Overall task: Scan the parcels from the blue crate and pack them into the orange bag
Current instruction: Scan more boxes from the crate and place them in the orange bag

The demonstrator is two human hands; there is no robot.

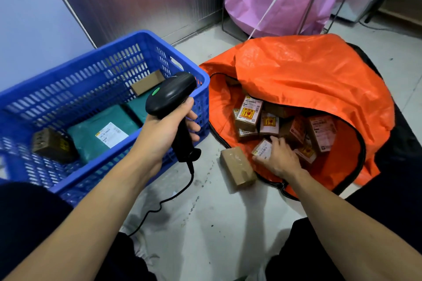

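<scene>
Head view: left hand [163,131] clamped on scanner [171,93], right hand [281,158] clamped on barcode-labelled parcel [262,149] at orange bag [308,75], print unreadable.

Pale, speckled floor [205,223] with packing gear set on it

A blue crate [68,171] stands left and an orange bag [296,70] right; a brown taped parcel [237,167] lies between them, by the bag's mouth. A black cable [164,201] trails nearer, and a pink bag [280,0] sits behind.

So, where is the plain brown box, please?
The box lies on the floor, centre of the head view, between crate and bag, beside the right hand.
</scene>
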